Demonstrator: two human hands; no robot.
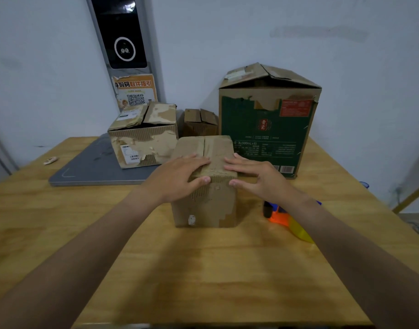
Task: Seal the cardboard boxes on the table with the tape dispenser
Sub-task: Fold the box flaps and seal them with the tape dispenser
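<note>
On a wooden surface, left hand and right hand press a box's flaps shut, fingers flat, slightly spread; next, likely, grabbing the dispenser at right.

Head view: camera is riding on the person's head, looking forward and down across the wooden table toward the wall. Wide lens is bowing the frame edges. Sitting close: left hand and right hand are resting mid-frame on the near box, arms entering from bottom corners
</note>
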